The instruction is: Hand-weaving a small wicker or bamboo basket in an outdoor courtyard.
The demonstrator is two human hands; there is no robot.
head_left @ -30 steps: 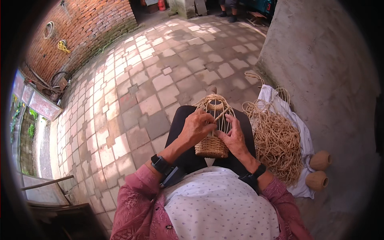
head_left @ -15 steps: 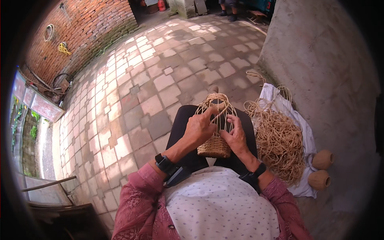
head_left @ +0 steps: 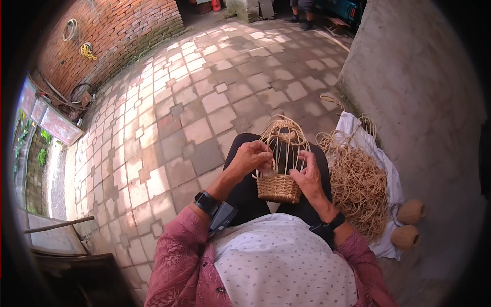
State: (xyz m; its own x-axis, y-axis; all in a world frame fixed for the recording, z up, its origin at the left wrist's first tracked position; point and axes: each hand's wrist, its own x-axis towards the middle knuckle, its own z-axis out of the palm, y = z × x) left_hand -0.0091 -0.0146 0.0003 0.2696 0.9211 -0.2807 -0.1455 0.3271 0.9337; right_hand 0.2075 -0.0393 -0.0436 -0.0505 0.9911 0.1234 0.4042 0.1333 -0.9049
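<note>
Basket [head_left: 279, 189], straw-coloured, unfinished: in the person's lap, centre of the frame, just below the middle. Woven band at its near end; bare spokes [head_left: 287, 156] run up from it to a coiled ring [head_left: 284, 134].

Left hand [head_left: 252, 158]: at the basket's left side, fingers curled and bunched close together; whether a strand is pinched between them cannot be told.

Right hand [head_left: 308, 177]: at the right side, thumb near the band's upper edge, forefinger raised and parted from it; the hold of its hidden fingers cannot be told.

Change noted: the left hand has drawn leftward off the middle spokes, widening the gap between the hands and baring more of the band. Judged meaning: handling has passed to the left part of the weave.

Right of centre: heap of tan cord [head_left: 358, 187], tangled, on a white cloth [head_left: 393, 179].

Lower right: two small round pots [head_left: 411, 211], tan, beside the cloth.

Upper left: brick wall [head_left: 120, 30] with a yellow rope [head_left: 88, 51].
</note>
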